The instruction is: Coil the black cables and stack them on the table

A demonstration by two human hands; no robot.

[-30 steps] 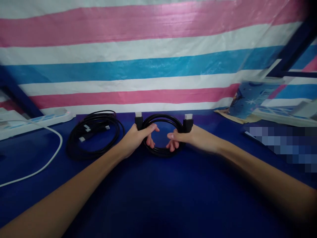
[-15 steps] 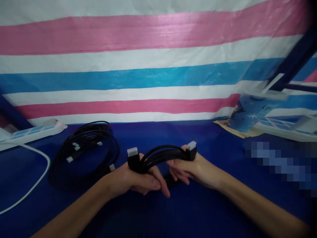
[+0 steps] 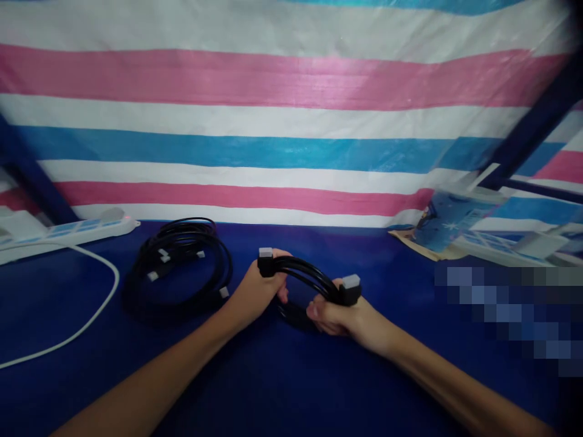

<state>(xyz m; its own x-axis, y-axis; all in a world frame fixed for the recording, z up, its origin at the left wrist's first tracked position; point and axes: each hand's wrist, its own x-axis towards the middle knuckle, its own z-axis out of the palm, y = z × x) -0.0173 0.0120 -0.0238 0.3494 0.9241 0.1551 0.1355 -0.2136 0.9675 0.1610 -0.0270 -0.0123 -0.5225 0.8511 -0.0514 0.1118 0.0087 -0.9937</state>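
A coiled black cable [image 3: 306,277] with two silver-tipped plugs is held above the blue table [image 3: 282,388] between both hands. My left hand [image 3: 257,290] is closed round the coil's left side, just below one plug [image 3: 266,261]. My right hand [image 3: 339,315] grips the right side, with the other plug [image 3: 350,289] sticking up above its fingers. The lower part of the coil hangs in shadow between the hands.
A larger heap of black cables [image 3: 182,267] with several small plugs lies left of my hands. A white power strip [image 3: 68,232] and its white cord [image 3: 88,315] lie at far left. A blue printed packet [image 3: 449,221] and white items sit at the right, before a striped tarp.
Both hands lifted the coil off the table and squeezed it from a flat ring into a narrower bundle. The left hand has risen and the right hand has dropped slightly.
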